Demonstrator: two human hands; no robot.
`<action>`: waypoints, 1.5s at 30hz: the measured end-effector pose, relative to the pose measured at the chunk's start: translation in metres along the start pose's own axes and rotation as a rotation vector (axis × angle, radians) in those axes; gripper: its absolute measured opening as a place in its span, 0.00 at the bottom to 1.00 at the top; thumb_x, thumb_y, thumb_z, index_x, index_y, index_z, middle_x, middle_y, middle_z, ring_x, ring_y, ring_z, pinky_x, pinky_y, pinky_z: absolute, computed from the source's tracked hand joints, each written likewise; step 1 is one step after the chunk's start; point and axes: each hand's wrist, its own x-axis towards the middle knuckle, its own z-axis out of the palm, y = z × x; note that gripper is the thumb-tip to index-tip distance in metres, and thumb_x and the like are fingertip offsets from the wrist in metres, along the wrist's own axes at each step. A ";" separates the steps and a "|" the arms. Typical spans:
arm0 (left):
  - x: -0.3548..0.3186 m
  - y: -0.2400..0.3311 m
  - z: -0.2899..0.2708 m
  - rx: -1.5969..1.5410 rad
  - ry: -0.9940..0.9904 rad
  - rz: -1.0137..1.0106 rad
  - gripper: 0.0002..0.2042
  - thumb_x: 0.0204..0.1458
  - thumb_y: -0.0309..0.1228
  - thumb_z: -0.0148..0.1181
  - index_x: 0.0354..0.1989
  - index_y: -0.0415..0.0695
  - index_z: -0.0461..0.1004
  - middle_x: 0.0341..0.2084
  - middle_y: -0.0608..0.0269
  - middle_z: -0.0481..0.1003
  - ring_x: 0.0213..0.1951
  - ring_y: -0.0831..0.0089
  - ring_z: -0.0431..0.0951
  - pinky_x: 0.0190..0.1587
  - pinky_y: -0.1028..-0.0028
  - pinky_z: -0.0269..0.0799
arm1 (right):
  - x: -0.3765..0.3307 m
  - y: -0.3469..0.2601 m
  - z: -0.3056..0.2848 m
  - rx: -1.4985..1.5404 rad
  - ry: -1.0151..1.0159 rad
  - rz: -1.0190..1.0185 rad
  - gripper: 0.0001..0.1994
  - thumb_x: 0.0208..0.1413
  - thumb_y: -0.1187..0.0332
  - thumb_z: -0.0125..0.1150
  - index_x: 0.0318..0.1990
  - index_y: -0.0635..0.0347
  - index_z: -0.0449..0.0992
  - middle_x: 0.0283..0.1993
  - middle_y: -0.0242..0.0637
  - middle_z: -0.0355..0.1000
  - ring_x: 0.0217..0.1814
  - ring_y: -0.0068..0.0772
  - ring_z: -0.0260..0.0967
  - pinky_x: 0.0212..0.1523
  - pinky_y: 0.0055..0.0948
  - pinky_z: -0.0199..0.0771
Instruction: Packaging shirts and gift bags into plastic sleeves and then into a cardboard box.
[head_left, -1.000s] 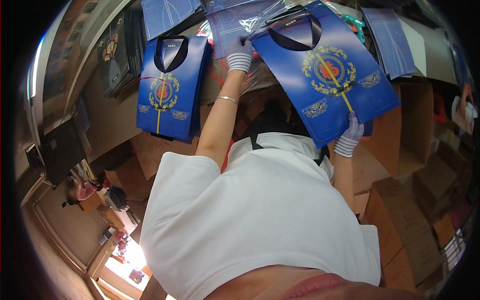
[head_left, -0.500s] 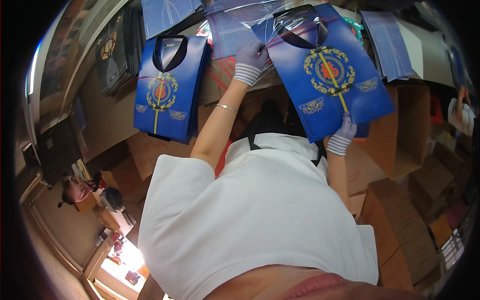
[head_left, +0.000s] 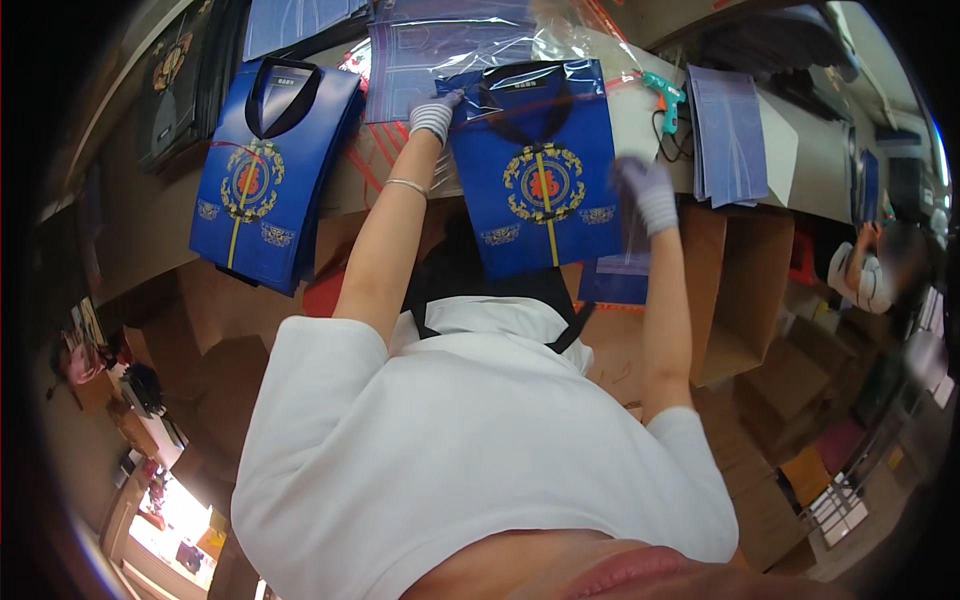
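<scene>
A blue paper gift bag (head_left: 545,225) lies in front of me with its lower part over the table's front edge. It has a black ribbon handle, a yellow stripe and a round gold-and-red emblem. Clear plastic film (head_left: 560,42) covers its top part. My left hand (head_left: 435,115), in a striped grey glove, is closed at the bag's upper left corner, though its fingertips are partly hidden by the shiny film. Just off the bag's right edge is my gloved right hand (head_left: 648,192), its fingers smeared by motion. A stack of matching blue bags (head_left: 275,175) rests to the left.
A teal glue gun (head_left: 665,98) lies right of the film, near a pile of blue printed sheets (head_left: 728,135). Black bags (head_left: 180,85) stand at far left. An open cardboard box (head_left: 745,295) sits below the table, and another person (head_left: 865,270) is at far right.
The bag has come down flatter and straighter, now left of the glue gun. My right hand has left its lower edge and moved up beside its right side. My view has shifted right.
</scene>
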 end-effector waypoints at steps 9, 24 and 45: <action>-0.043 0.019 0.005 0.054 0.151 0.328 0.21 0.43 0.44 0.56 0.36 0.36 0.74 0.28 0.50 0.75 0.33 0.65 0.74 0.39 0.71 0.68 | 0.164 -0.014 0.011 -0.560 0.255 -0.193 0.17 0.46 0.63 0.56 0.43 0.62 0.71 0.35 0.42 0.72 0.34 0.31 0.70 0.39 0.24 0.68; -0.086 0.031 -0.003 -0.291 0.163 0.260 0.13 0.40 0.31 0.65 0.32 0.35 0.75 0.22 0.63 0.74 0.24 0.80 0.70 0.29 0.82 0.66 | 0.168 0.028 -0.004 -0.008 0.222 -0.195 0.12 0.45 0.68 0.61 0.36 0.67 0.75 0.29 0.32 0.71 0.29 0.18 0.64 0.32 0.17 0.65; -0.093 -0.026 -0.012 -0.156 -0.150 0.224 0.09 0.40 0.29 0.62 0.26 0.35 0.75 0.18 0.63 0.74 0.19 0.79 0.71 0.23 0.80 0.68 | 0.109 0.063 -0.013 0.146 0.087 0.080 0.12 0.46 0.67 0.60 0.38 0.64 0.74 0.27 0.31 0.72 0.24 0.18 0.66 0.23 0.18 0.67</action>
